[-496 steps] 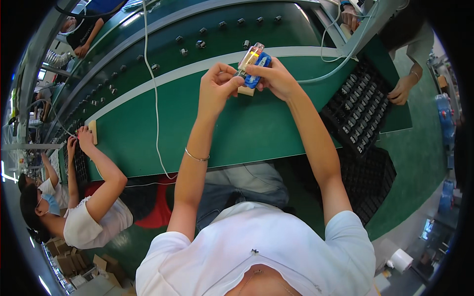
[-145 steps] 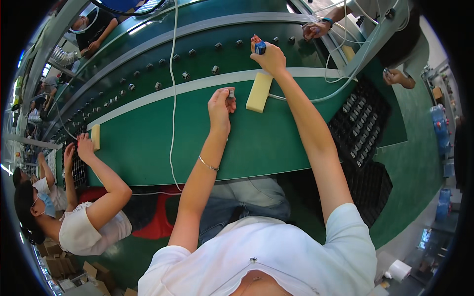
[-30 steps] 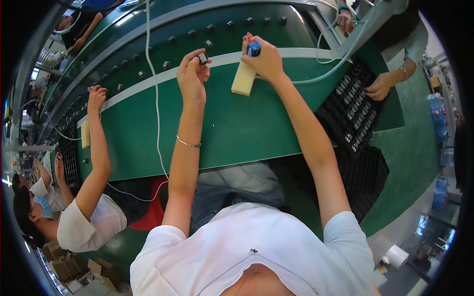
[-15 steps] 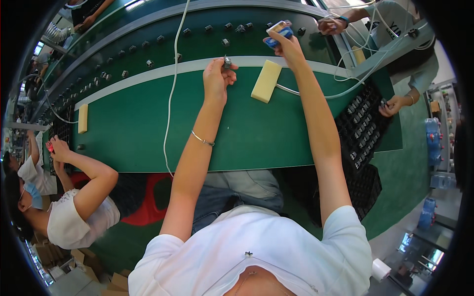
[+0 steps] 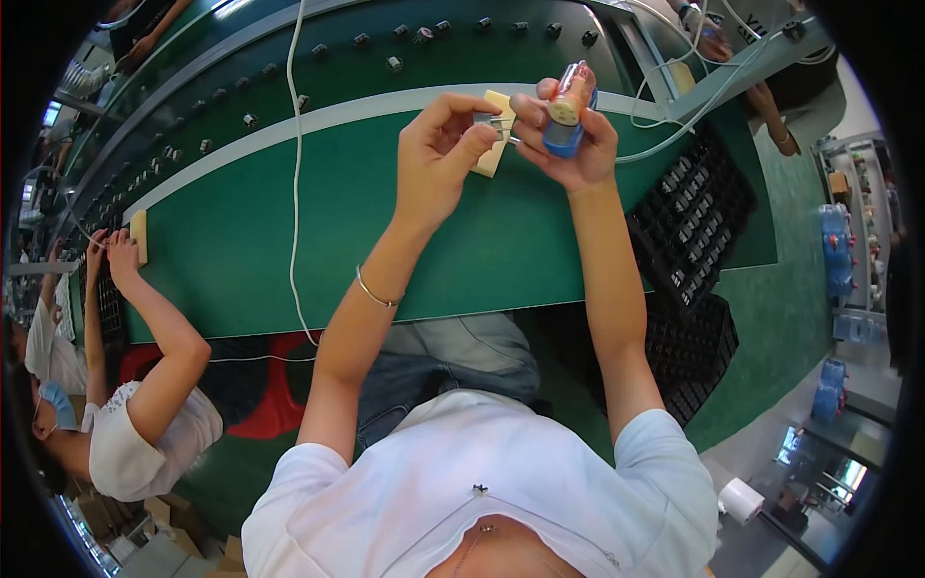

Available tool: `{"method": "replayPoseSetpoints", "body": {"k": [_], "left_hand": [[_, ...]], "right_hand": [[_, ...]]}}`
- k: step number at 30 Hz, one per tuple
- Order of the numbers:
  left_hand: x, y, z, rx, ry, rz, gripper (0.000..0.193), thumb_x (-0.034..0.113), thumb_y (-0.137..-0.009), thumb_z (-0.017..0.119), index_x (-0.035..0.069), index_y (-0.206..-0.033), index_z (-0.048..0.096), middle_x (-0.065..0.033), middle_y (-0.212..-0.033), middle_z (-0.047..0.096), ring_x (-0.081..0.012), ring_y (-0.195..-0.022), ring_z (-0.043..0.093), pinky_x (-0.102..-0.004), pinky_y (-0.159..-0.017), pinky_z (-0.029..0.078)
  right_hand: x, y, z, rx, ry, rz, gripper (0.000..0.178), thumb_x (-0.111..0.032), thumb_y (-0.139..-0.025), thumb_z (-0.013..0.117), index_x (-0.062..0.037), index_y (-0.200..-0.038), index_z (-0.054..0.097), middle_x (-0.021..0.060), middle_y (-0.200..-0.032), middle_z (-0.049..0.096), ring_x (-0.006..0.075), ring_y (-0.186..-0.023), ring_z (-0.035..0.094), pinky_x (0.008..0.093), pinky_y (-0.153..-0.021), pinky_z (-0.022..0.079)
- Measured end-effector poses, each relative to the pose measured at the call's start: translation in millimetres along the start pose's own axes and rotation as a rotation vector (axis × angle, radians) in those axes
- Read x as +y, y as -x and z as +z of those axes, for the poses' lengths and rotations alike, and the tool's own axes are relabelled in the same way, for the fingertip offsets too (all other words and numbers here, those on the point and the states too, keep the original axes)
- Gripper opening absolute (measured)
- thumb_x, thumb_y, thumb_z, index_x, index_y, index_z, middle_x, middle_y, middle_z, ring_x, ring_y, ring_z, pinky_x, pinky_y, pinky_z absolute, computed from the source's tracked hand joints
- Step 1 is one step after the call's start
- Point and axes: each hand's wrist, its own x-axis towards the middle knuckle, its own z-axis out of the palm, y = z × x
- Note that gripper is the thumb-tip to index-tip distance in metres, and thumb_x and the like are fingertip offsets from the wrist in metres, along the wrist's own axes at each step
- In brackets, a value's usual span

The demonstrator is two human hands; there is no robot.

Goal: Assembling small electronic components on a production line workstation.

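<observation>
My left hand [image 5: 436, 159] pinches a small silver part [image 5: 494, 120] between thumb and fingers. Thin metal prongs show between it and my other hand; which piece they belong to is not clear. Wrapped in my right hand [image 5: 590, 159] is a blue-and-clear handheld device [image 5: 563, 137] with a pale round end and an orange body. Both hands meet over the green table's far edge. Partly hidden behind them lies a pale yellow block [image 5: 488, 164].
Beyond the table [image 5: 385, 250] runs a green conveyor [image 5: 337, 72] with several small dark-and-silver parts. A white cable [image 5: 297, 193] crosses the left side. Black trays of parts [image 5: 689, 222] sit at right. A co-worker [image 5: 154, 414] sits at left; another person's arm [image 5: 771, 120] shows at right.
My right hand has come down and turned the device toward the left hand. My left hand has turned inward with the small part, bringing the hands close together.
</observation>
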Motion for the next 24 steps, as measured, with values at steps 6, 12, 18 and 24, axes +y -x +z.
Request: {"method": "replayPoseSetpoints", "body": {"k": [6,12,18,24], "left_hand": [[-6,-3,4,0.104,-0.108,-0.031,0.029,0.004,-0.082,0.077,-0.003,-0.108,0.064,-0.0055,-0.089,0.066,-0.0061,-0.073,0.061,-0.0188,-0.061,0.048],[-10,-4,-3,0.080,-0.102,-0.118,0.028,0.004,-0.077,0.082,-0.002,-0.097,0.062,-0.0031,-0.081,0.063,-0.0045,-0.066,0.057,-0.0174,-0.058,0.047],[-20,-4,-9,0.001,-0.133,-0.054,0.030,0.006,-0.075,0.084,0.001,-0.090,0.058,-0.0012,-0.076,0.062,-0.0026,-0.065,0.055,-0.0168,-0.057,0.046],[-24,-5,-17,-0.098,-0.186,-0.103,0.034,0.011,-0.076,0.084,0.002,-0.096,0.057,-0.0035,-0.087,0.065,-0.0052,-0.074,0.061,-0.0169,-0.061,0.047]], "right_hand": [[12,1,29,0.431,0.661,-0.185,0.059,-0.040,-0.087,0.071,-0.0007,-0.128,0.053,0.0066,-0.099,0.063,0.0112,-0.080,0.062,0.0233,-0.055,0.050],[19,3,28,0.456,0.671,-0.098,0.051,-0.035,-0.091,0.070,0.0009,-0.125,0.056,0.0082,-0.101,0.067,0.0105,-0.074,0.066,0.0216,-0.051,0.053],[13,5,26,0.508,0.542,0.076,0.042,-0.026,-0.093,0.067,0.0009,-0.123,0.055,0.0092,-0.101,0.068,0.0124,-0.074,0.067,0.0240,-0.049,0.054],[12,6,33,0.545,0.487,0.155,0.041,-0.029,-0.089,0.072,0.0021,-0.113,0.060,0.0072,-0.086,0.068,0.0109,-0.064,0.064,0.0237,-0.048,0.053]]}}
